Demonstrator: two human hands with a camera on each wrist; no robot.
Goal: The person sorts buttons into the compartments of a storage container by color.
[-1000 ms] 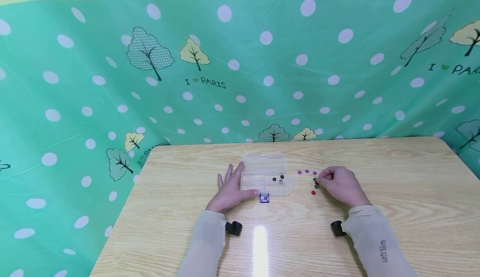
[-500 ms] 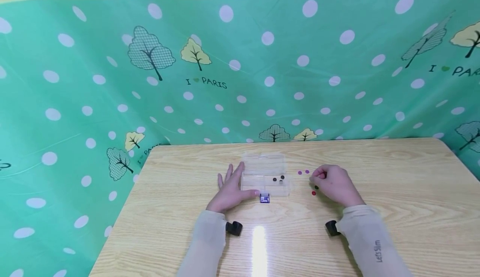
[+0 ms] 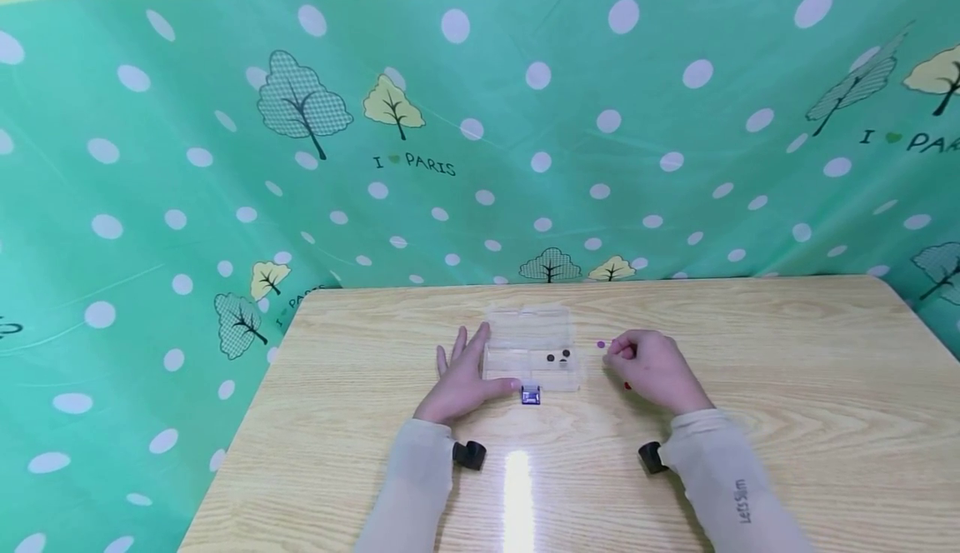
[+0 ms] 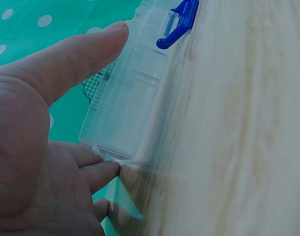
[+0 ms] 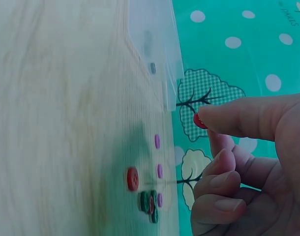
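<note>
My right hand pinches a red button between thumb and forefinger, above the table and just right of a clear plastic box. The box lies with its lid folded back, and a few dark buttons sit in its right-hand section. At the box's left end is my left hand, fingers spread and fairly straight, forefinger by the back part and thumb along the front edge. A blue latch hangs at the front, near that thumb.
Loose on the table, right of the box, are another red button, green buttons and purple buttons. From above, my right hand covers most of them. A green dotted cloth hangs behind the wooden table.
My right hand has lifted a red button from the loose group and moved left towards the box. My left hand and the box have stayed in place.
</note>
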